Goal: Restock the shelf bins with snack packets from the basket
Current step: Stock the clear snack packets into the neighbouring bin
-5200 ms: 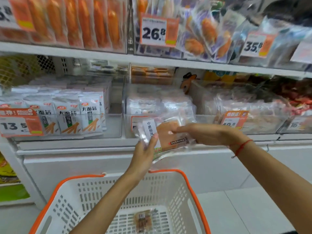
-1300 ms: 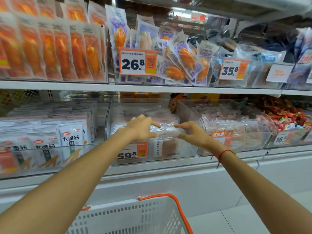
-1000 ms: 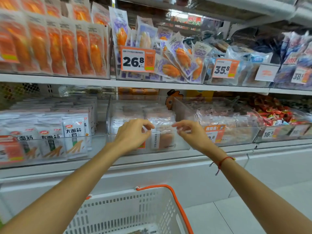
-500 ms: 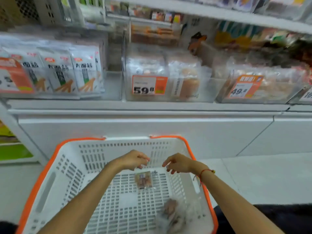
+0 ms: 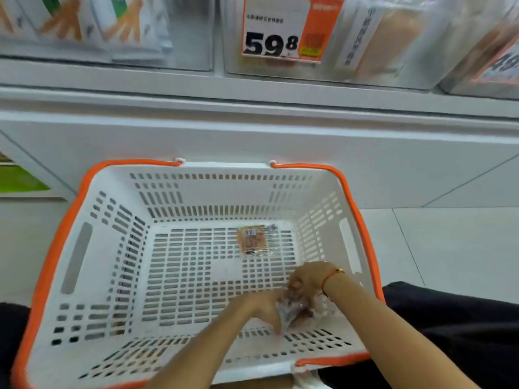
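Observation:
A white basket with an orange rim [image 5: 70,220] sits below the shelf. Both hands are down in its near right corner. My left hand [image 5: 264,307] and my right hand [image 5: 309,277] grip a crumpled clear packet of brown snacks [image 5: 297,311] from either side. A second small snack packet [image 5: 252,240] lies flat on the basket floor, farther in. Above, the clear shelf bin [image 5: 393,40] with the 59.8 price tag [image 5: 283,29] holds similar packets.
A bin of white packets with orange print [image 5: 112,26] stands at upper left, another bin with an orange tag [image 5: 494,60] at upper right. A white shelf ledge [image 5: 252,108] runs across above the basket. Pale floor tiles [image 5: 449,248] lie to the right.
Both hands left the 59.8 bin, dropped into the basket and moved from its middle to the near right corner, where they took hold of the crumpled packet. The view tilted downward.

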The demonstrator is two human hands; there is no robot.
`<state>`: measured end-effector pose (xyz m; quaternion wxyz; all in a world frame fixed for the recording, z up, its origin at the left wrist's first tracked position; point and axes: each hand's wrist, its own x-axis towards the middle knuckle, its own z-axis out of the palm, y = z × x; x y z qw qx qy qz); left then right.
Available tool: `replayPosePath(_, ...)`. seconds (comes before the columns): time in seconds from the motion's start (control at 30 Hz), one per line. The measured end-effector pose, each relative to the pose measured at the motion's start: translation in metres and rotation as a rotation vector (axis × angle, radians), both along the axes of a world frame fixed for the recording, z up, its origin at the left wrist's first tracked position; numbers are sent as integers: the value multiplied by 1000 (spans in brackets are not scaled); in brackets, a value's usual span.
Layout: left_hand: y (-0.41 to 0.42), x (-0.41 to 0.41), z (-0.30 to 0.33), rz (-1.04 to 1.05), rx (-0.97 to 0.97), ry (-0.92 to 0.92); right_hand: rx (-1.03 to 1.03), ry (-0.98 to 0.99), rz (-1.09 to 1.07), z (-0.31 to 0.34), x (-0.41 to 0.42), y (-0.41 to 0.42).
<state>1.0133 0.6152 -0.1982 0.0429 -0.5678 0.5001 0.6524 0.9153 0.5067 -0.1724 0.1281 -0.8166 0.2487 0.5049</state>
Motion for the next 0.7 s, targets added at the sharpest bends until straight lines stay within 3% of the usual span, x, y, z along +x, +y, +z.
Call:
replayPosePath(0.17,10,20,-19,184,-123,-78,106,-19,-249,-9,-2,-16)
replayPosePath(0.3,18,65,-4,514,-86,122,308,-88,-535,6,4,-22)
replayPosePath(0.5,24,115,43,749,-186,128,590,-514,-953,57,21,-35)
replayPosePath(0.63,19,122,72,945,-257,256,521,-819,-1061,93,37,-35)
replayPosePath(0.7,12,121,90,1006,-370,232,497,-933,-1078,113,42,-36)
